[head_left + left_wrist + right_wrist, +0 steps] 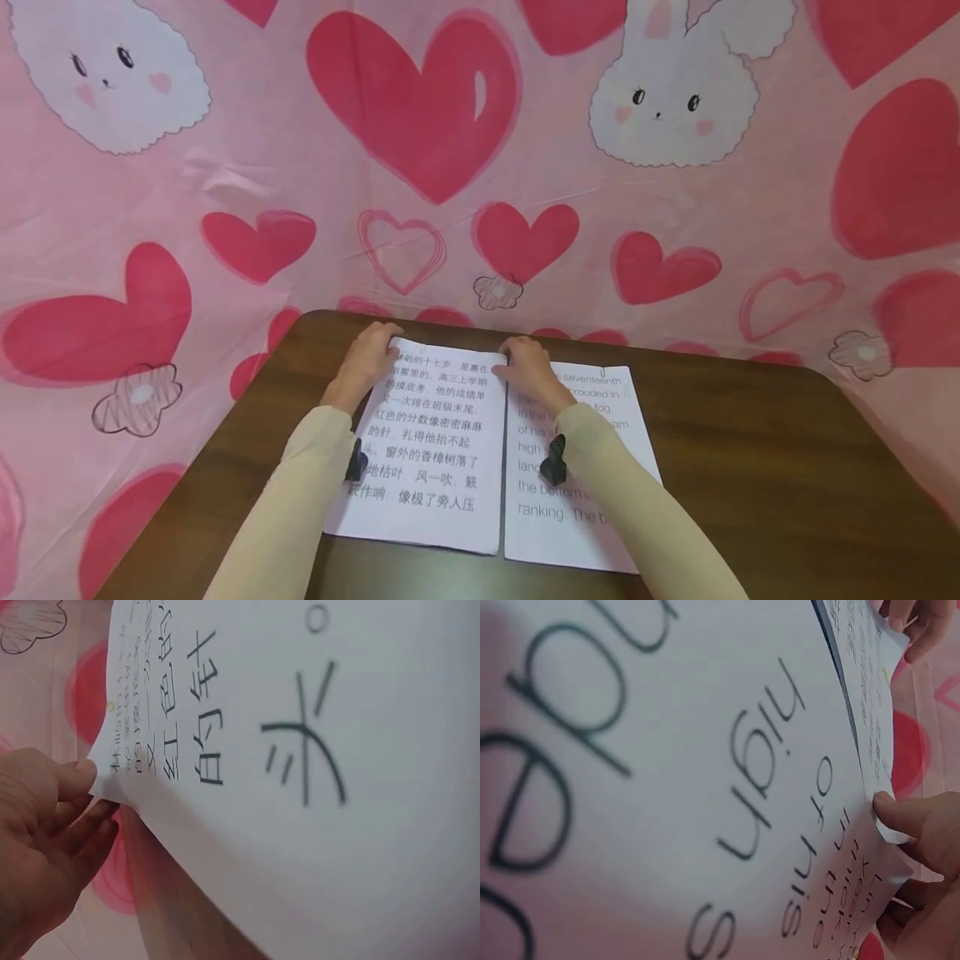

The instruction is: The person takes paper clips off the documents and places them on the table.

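Note:
A white paper sheet with large Chinese print lies on the wooden table, close to the left of a sheet with English print. My left hand pinches the Chinese sheet's top left corner; the left wrist view shows the thumb on top and fingers underneath. At that sheet's top right corner, my right hand pinches the paper between thumb and fingers. My right hand and sleeve cover part of the English text. In the head view, the fingertips behind the paper are mostly hidden.
The dark wooden table has rounded far corners. Behind it hangs a pink cloth with red hearts and white rabbit faces. Small black devices sit at both wrists, the left one and the right one.

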Motion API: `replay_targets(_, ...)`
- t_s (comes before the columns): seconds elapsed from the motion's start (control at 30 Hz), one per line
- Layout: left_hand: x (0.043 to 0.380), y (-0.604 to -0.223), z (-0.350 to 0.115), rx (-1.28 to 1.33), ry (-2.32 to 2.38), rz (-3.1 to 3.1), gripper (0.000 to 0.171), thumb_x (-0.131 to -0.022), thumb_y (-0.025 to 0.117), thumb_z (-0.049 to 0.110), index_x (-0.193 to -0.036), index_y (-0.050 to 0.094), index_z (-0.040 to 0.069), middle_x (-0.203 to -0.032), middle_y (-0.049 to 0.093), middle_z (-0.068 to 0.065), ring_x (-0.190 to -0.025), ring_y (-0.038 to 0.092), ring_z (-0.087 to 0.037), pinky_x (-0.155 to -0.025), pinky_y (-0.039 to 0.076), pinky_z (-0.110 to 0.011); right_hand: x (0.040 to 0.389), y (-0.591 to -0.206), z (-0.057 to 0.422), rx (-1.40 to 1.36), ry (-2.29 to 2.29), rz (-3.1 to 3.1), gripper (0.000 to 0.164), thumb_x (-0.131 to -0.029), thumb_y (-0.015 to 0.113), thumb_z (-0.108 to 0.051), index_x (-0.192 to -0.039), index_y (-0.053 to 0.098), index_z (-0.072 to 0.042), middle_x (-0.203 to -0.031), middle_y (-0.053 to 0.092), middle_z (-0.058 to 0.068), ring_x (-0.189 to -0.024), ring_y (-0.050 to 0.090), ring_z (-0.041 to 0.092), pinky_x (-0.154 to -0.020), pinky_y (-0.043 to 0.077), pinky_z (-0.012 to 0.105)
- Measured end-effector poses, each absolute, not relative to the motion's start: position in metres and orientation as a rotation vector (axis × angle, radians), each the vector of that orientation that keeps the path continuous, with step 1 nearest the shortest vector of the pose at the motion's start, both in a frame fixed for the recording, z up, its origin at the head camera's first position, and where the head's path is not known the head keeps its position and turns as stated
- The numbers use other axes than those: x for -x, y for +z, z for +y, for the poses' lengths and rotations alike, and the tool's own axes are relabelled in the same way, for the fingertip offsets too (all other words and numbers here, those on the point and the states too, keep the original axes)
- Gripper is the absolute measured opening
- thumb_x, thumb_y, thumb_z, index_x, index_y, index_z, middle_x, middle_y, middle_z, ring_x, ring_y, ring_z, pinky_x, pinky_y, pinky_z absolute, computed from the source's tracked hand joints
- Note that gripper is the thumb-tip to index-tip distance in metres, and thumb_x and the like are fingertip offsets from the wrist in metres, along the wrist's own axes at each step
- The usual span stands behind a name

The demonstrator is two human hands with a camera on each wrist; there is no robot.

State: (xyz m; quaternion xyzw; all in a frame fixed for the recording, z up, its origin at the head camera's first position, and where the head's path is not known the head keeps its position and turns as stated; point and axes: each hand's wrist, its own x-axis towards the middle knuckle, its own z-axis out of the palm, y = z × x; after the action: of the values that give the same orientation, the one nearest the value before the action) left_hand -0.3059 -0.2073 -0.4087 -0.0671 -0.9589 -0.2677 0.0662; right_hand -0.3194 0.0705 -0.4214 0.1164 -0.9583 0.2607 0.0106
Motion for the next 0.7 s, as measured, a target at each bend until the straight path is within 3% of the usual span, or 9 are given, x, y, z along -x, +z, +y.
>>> replay_targets(0.1,0.305,-0.409,-0.205,0.176,-0.885,-2.846,0.029,-0.097,0.056,-0.001,-0.125,0.064,-0.002,-0.122,0.060,-0.024,-0.105,0.057,-0.036,-0.102,0.046,-0.051,0.320,-0.424,0.071,-0.368,0.879,-2.939,0.022,-0.092,0.072,-0.021,-0.110,0.067,-0.008,-0.113,0.067,0.010,-0.118,0.055,0.030,-0.112,0.035,0.050)
replay_targets(0.23,0.301,-0.408,-0.206,0.118,-0.980,-2.813,0.027,-0.098,0.055,-0.002,-0.121,0.067,0.000,-0.120,0.061,-0.023,-0.103,0.056,-0.035,-0.098,0.048,-0.049,0.316,-0.424,0.070,-0.360,0.992,-2.879,0.015,-0.093,0.070,-0.020,-0.105,0.069,-0.012,-0.113,0.067,0.007,-0.121,0.052,0.028,-0.114,0.033,0.049)
replay_targets(0.53,0.290,-0.395,-0.216,0.129,-1.073,-2.791,0.026,-0.100,0.051,0.001,-0.122,0.065,0.005,-0.123,0.066,-0.022,-0.098,0.062,-0.034,-0.090,0.050,-0.046,0.297,-0.402,0.063,-0.361,1.274,-2.757,0.011,-0.097,0.066,-0.021,-0.106,0.066,-0.015,-0.108,0.068,0.005,-0.101,0.056,0.022,-0.093,0.046,0.038)
replay_targets(0.7,0.285,-0.386,-0.217,0.142,-1.117,-2.783,0.027,-0.102,0.048,0.002,-0.121,0.066,0.005,-0.122,0.065,-0.021,-0.098,0.061,-0.034,-0.090,0.052,-0.045,0.290,-0.392,0.066,-0.386,1.378,-2.703,0.013,-0.097,0.065,-0.019,-0.110,0.064,-0.017,-0.107,0.069,0.004,-0.103,0.062,0.021,-0.096,0.050,0.038)
